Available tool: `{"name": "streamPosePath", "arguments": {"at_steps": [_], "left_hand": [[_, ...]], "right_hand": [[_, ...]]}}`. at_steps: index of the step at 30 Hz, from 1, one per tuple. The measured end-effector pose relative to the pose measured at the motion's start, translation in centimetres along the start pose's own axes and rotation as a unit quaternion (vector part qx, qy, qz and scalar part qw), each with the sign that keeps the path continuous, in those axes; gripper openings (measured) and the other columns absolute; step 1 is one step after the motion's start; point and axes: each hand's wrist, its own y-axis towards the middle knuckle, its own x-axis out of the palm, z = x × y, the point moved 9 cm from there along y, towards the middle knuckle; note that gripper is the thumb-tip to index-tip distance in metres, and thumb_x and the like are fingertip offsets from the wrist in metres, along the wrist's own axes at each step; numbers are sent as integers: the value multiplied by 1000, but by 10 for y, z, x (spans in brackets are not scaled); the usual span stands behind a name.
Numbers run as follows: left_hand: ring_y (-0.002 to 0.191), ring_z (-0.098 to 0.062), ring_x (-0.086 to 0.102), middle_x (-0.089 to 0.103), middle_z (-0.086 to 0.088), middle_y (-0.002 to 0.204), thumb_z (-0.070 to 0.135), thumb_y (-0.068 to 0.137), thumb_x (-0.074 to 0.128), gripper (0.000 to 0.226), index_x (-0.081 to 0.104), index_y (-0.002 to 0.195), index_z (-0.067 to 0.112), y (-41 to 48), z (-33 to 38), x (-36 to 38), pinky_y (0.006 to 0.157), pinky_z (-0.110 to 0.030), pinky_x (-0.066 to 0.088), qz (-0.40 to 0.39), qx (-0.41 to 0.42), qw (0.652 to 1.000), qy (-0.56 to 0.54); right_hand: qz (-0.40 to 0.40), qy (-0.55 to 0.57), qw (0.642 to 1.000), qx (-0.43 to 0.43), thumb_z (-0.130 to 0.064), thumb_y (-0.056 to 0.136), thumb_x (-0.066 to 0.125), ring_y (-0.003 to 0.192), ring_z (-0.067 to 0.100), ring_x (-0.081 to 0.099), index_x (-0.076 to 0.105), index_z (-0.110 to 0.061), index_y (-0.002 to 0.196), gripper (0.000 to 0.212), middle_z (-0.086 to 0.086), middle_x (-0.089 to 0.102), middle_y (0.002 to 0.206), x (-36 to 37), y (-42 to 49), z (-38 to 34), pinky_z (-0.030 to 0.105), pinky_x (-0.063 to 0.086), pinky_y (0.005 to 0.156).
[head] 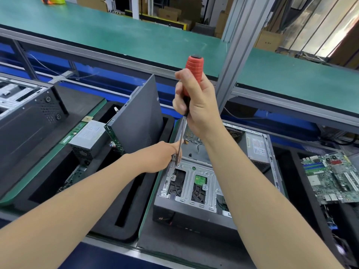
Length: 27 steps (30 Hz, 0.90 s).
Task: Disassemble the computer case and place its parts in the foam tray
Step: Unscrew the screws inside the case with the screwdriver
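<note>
An open computer case point(194, 214) lies flat in front of me, its silver drive cage point(196, 183) facing up. My right hand point(196, 105) grips the red handle of a long screwdriver point(193, 74) held nearly upright. Its tip meets the cage's far left corner. My left hand point(165, 154) reaches in from the left and pinches the shaft just above the tip. To the left lies the black foam tray point(124, 228). It holds a grey side panel point(139, 117) standing on edge, a power supply point(87, 136) and a green board point(114, 138).
Another dark case point(29, 117) sits at the far left. A second power supply point(256, 146) remains inside the open case. A green motherboard point(334, 177) lies in a foam tray at the right. An aluminium post point(237, 55) rises behind my right hand, with a green-topped shelf point(116, 35) beyond.
</note>
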Motion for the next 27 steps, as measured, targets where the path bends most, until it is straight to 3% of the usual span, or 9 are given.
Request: {"name": "streamPosePath", "arguments": {"at_steps": [5,13,15,16,18,20,23,25,27], "left_hand": [[71,-31,58,67,-9,119,-6,96,32,82,8,164,34,-6,9,1,77,-51,55,12,12,1000,-19],[59,-18,47,55,0,84,-6,94,37,82,15,163,32,-2,4,6,71,-44,57,37,10,999,-9],[69,-22,56,63,-2,102,-6,95,38,74,27,159,29,-2,4,5,80,-47,57,32,2,999,-26],[81,-25,62,63,-3,126,-5,95,38,64,39,152,24,-2,7,6,84,-47,56,26,7,999,-30],[101,-25,67,34,8,163,7,94,41,34,61,115,25,-3,12,7,78,-39,54,26,22,998,-47],[93,-10,68,36,21,157,28,90,47,10,57,92,31,-5,14,5,66,-26,47,44,40,997,-54],[69,-1,59,70,14,96,33,96,56,20,55,114,23,-7,14,3,63,-11,42,93,62,991,-67],[67,-7,59,67,5,84,29,101,54,29,51,127,16,-9,16,4,67,-18,49,107,66,990,-58],[65,-14,60,66,-2,95,29,103,51,28,53,122,8,-8,18,7,72,-38,55,103,61,992,-25]], "right_hand": [[-110,154,979,72,-52,104,46,45,8,18,71,-12,111,48,-6,37,57,9,-4,11,27,15,45],[-132,156,972,117,-55,111,19,48,20,32,61,-5,90,68,8,54,69,13,-3,10,34,23,51],[-109,118,980,115,-52,113,19,52,20,36,65,-5,97,68,7,51,70,8,-2,8,37,26,56],[-93,94,985,107,-50,114,20,53,20,36,66,-5,104,66,8,52,71,6,-2,6,38,27,57],[-57,50,993,86,-45,115,21,51,22,36,65,-7,113,58,11,57,74,3,-2,2,40,24,57],[2,19,998,68,-41,116,23,46,22,36,65,-8,110,54,13,61,76,2,-3,-3,41,22,55],[117,-49,992,28,-33,117,25,45,26,47,67,-6,99,53,17,67,75,-6,-7,-15,33,40,50],[195,-105,975,-12,-29,117,28,53,28,59,64,-8,98,46,18,73,83,-11,-13,-29,35,53,58],[245,-121,961,-55,-35,116,33,61,23,62,61,-14,103,38,13,72,88,-9,-21,-41,38,56,64]]}}
